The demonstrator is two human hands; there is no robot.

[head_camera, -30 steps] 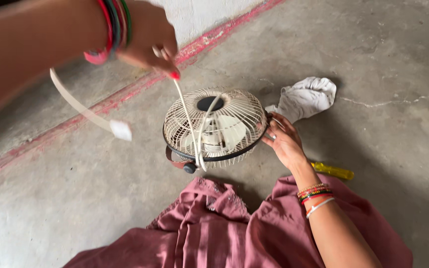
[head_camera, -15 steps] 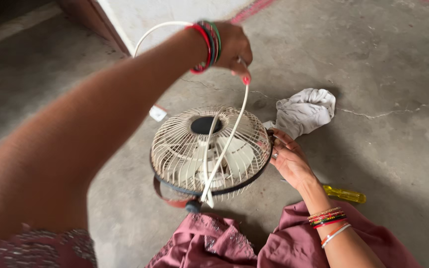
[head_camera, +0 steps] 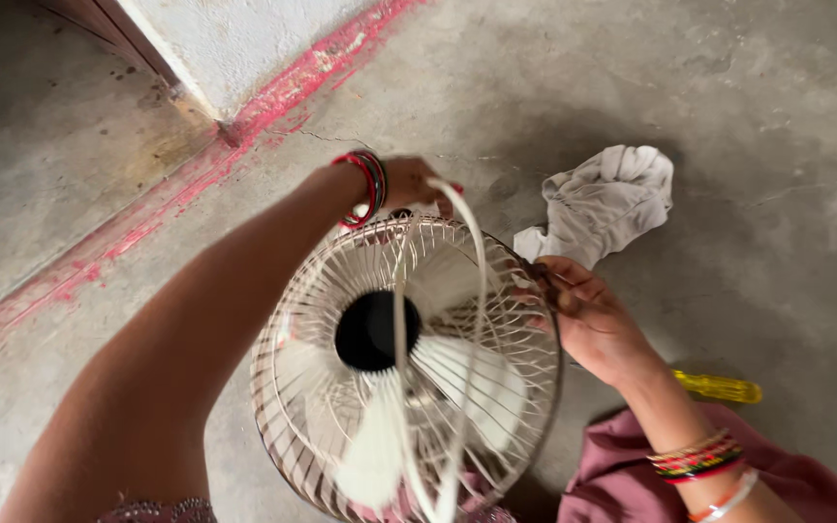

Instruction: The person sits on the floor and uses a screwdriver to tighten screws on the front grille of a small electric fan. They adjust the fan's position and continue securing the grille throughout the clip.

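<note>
Pinching a flat white cord (head_camera: 472,291) at the far rim of a round cream wire-caged fan (head_camera: 404,368), the left hand (head_camera: 409,184) is closed on it — the cord runs down across the cage. The right hand (head_camera: 588,315) clasps the cage's right edge (fingers curled), a crumpled white cloth (head_camera: 603,199) lying just beyond on the concrete floor (head_camera: 758,97).

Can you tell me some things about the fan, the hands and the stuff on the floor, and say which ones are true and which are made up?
1. The left hand holds a flat white cord over the round wire-caged fan. True.
2. The right hand is holding the crumpled white cloth. False: it grips the fan's cage rim; the cloth lies apart on the grey concrete floor.
3. A yellow object lies beyond the right wrist. True.
4. The fan's hub is red. False: black.
</note>
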